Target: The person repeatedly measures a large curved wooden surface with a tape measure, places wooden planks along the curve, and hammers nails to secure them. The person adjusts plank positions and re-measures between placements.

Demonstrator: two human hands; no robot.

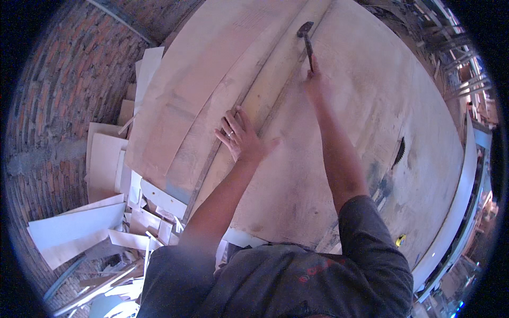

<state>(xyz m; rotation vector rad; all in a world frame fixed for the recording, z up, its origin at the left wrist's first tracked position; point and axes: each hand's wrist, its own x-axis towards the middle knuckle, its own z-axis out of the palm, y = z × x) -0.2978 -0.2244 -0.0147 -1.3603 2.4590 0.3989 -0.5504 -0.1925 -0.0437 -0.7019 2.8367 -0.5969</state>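
Note:
A long, pale wooden strip (265,95) runs slantwise over the big wooden worktable (318,175). My left hand (244,139) rests on the strip, its thumb spread to the right and its fingers over the strip's left edge; a ring shows on one finger. Farther off and to the right, my right hand (316,85) is closed round the handle of a hammer (306,33). The hammer's dark head is above the far part of the strip; whether it touches the wood I cannot tell.
A toothed saw blade (400,152) sticks up through the table at the right. Near the right front edge lies a yellow tape measure (401,240). White board offcuts (79,228) are heaped at the left, beside a brick wall (50,116).

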